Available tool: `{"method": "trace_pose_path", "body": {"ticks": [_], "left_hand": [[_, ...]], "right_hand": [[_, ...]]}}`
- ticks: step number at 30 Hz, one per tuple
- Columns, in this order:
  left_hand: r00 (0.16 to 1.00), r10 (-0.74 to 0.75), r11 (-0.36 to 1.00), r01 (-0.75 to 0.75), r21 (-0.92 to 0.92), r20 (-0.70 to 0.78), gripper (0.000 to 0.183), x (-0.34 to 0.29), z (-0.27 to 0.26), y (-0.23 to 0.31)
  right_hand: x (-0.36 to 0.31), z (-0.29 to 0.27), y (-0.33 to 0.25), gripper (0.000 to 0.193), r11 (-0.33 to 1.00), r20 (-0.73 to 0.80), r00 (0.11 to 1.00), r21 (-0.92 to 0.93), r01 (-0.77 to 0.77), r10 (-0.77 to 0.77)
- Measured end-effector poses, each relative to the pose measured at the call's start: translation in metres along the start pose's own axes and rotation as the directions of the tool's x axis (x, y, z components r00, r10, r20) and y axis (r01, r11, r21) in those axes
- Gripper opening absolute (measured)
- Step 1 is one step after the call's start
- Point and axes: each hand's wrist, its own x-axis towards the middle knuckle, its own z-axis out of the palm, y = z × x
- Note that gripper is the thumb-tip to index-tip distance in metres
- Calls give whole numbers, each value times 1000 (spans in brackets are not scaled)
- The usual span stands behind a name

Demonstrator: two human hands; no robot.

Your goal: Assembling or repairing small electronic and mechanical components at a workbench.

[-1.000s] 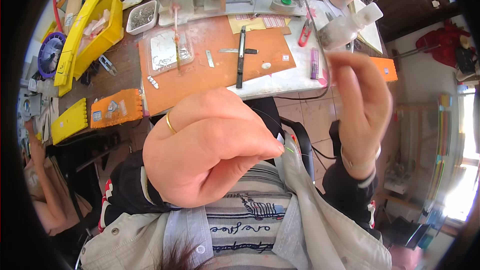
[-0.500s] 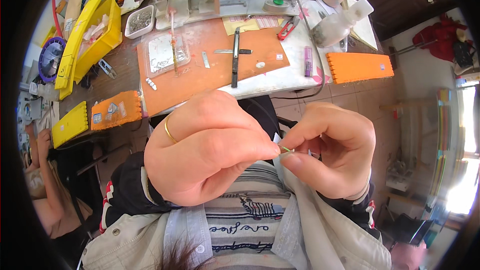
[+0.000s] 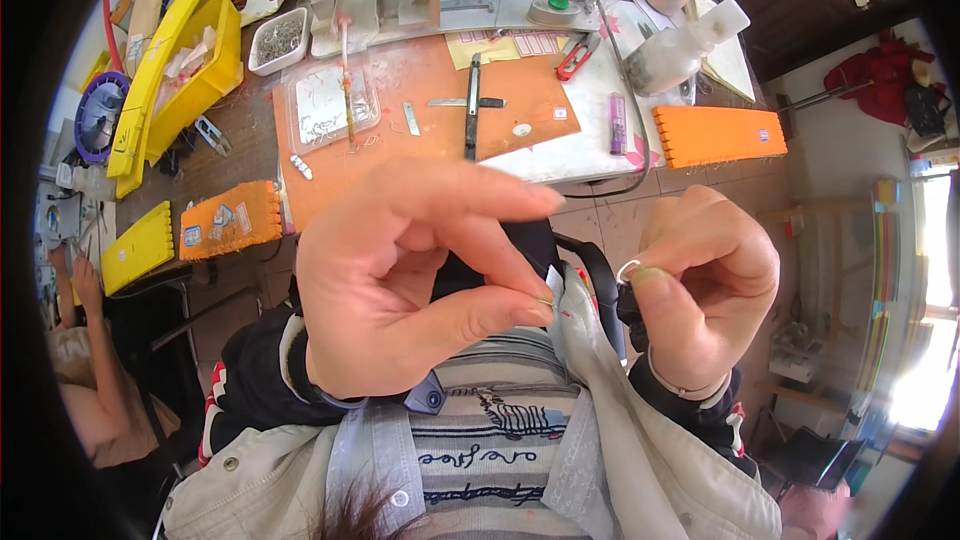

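Note:
My left hand (image 3: 400, 280) is in front of my chest, thumb and middle finger pinched together while the index finger stretches out above. Between its fingertips a tiny thin sliver shows, too small to make out. To the right, my right hand (image 3: 705, 285) is closed, thumb against curled index finger. It grips a small pale curved loop (image 3: 627, 269), which sticks out beside the thumb. Under that thumb shows a small dark piece (image 3: 628, 306); I cannot tell whether it is held. The two hands are apart.
Ahead, a craft knife (image 3: 472, 105) and a steel rule blade lie on an orange mat (image 3: 420, 160). A clear tray (image 3: 325, 110) with small wire pieces sits there. Further left stands a yellow bin (image 3: 205, 80). Bottle (image 3: 685, 50) and purple lighter (image 3: 617, 125) are right. Another person's arm (image 3: 95, 330) is far left.
My hands have moved apart from a shared pinch where a thin green strand showed. The right has shifted right with the pale loop now visible; the left's index finger has lifted.

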Motion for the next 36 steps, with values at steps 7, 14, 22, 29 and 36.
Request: {"method": "trace_pose_path", "body": {"ticks": [7,14,22,29,36], "left_hand": [[979,-173,965,146,-219,-111,53,0,5,1],[988,-144,981,136,-141,-49,43,1,0,3],[948,-307,918,271,-289,-86,61,6,6,2],[932,-358,827,293,-479,-50,56,5,9,-5],[909,-414,696,349,-628,46,32,7,11,-8]], "right_hand": [[-4,8,0,15,988,101,993,140,-69,55],[-9,11,-2,7,876,218,922,303,-376,320],[-12,17,-1,6,780,226,900,448,-437,374],[-17,21,0,6,739,186,901,519,-429,393],[-20,22,4,10,763,235,910,496,-415,342]]}}
